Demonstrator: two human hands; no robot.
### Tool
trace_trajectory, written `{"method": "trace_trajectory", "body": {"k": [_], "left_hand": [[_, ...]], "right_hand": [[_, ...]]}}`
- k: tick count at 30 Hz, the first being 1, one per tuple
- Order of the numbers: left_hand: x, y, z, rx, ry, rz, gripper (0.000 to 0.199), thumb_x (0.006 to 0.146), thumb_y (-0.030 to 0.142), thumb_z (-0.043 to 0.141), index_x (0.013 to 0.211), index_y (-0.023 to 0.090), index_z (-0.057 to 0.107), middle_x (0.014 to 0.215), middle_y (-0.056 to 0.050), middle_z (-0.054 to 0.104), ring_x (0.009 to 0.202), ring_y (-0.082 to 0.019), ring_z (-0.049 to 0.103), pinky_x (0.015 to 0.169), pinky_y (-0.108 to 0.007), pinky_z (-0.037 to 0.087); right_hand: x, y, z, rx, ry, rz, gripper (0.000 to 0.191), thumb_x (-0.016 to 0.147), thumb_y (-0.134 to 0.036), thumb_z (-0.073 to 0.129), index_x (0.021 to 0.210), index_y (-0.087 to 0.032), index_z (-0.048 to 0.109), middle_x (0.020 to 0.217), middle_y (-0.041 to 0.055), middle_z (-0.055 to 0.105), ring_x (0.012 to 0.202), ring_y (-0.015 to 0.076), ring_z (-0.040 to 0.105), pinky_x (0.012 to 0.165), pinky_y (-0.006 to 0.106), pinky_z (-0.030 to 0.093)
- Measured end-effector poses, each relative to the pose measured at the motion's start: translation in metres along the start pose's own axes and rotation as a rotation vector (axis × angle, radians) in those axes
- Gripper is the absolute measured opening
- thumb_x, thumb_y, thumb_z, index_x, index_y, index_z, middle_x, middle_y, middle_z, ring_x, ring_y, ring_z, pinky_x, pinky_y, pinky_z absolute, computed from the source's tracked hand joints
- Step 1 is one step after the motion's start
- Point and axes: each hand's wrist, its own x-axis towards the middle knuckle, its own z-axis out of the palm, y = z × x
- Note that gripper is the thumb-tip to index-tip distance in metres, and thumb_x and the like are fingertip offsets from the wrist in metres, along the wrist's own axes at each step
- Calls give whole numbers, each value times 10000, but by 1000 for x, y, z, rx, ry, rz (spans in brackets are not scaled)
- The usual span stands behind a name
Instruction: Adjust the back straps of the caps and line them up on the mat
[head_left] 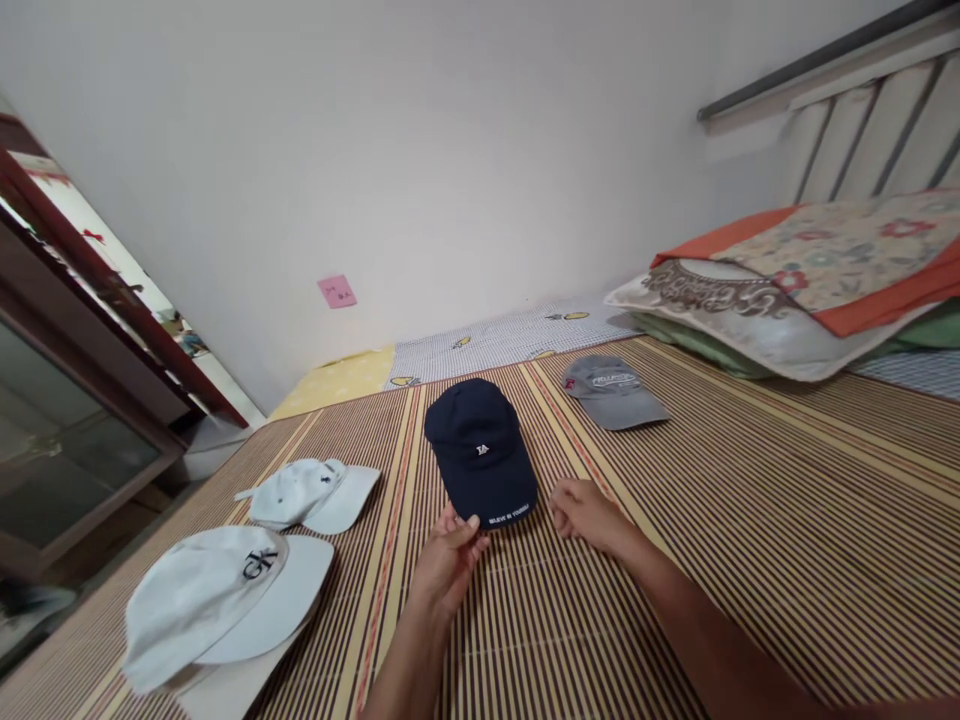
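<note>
A navy baseball cap (480, 440) with a small white emblem is in the middle of the head view, its brim pointing towards me. White lettering runs along the brim's edge. My left hand (452, 553) pinches the left front corner of that brim, thumb on top and fingers underneath. Just right of the brim, apart from it, my right hand (585, 512) is closed with its fingers curled in, and nothing shows in it. Beyond that hand lies a grey cap (616, 393) with pale lettering, its brim angled to the right.
On the left, a white cap (300, 495) lies behind stacked white caps (217, 600), the top one with a dark monogram. A striped bamboo mat (712, 520) covers the bed. Pillows (750, 310) sit at the far right by the headboard (870, 130). A white wall (465, 170) stands behind.
</note>
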Motion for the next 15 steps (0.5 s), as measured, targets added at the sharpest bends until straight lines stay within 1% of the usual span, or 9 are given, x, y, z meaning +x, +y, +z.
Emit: {"method": "trace_trajectory", "body": {"k": [2,5,8,11,13,15], "left_hand": [[16,6,15,1,-14,-4,397,729,-89,769,987,179,632,804,42,637,643,-79,629,632,-193,565],[48,9,44,3,-46,-21,360,764,-115,710,950,181,625,853,19,679,675,-86,656,649,-190,576],[81,1,75,-1,-72,-40,368,788,-125,675,985,185,639,933,-3,715,751,-100,685,701,-202,591],[111,-12,99,-10,-81,-63,372,804,-129,659,1012,179,645,951,-6,718,773,-101,686,735,-215,593],[129,-21,110,-16,-83,-78,303,849,-78,665,1039,158,650,979,-15,713,779,-111,682,714,-232,595],[145,-29,118,-22,-81,-89,192,921,44,676,1086,142,658,1029,-30,705,801,-132,681,693,-263,604]], "right_hand": [[-4,0,-5,-197,-7,-30,254,950,-200,536,696,-210,517,609,0,586,566,154,574,595,267,362],[-11,-6,-5,-436,20,-75,225,927,-158,557,705,-193,554,723,43,644,682,178,602,629,285,316],[-15,-12,2,-609,45,-89,201,950,-157,509,801,-161,645,875,126,726,830,235,673,676,307,335],[-16,-12,9,-725,58,-93,217,959,-160,491,920,-141,704,950,168,772,921,275,724,723,323,375],[-16,-10,12,-777,68,-99,231,960,-169,489,992,-139,716,982,177,789,956,288,745,742,329,401],[-15,-7,14,-814,74,-103,240,961,-185,493,1029,-140,718,996,180,798,969,295,759,750,332,422]]}}
